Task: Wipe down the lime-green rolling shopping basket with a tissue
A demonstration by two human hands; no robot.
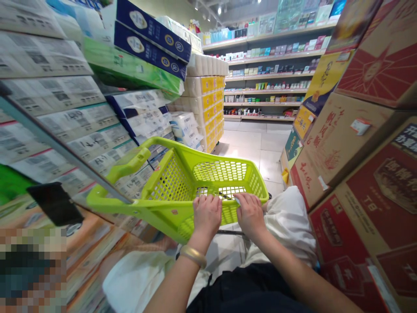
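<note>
Green cart (187, 211), left grip (207, 214), right grip (250, 211); both over near rim (163, 203)

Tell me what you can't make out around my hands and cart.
All in the head view:
- Palms of the left hand and right hand: hidden by the hands' backs.
- Part of the floor of the cart: hidden by its near wall.
- Labels on the shelf goods: too small.
- Fine print on the packs: blurred.
- Some boxes: cut off by the right edge.
</note>
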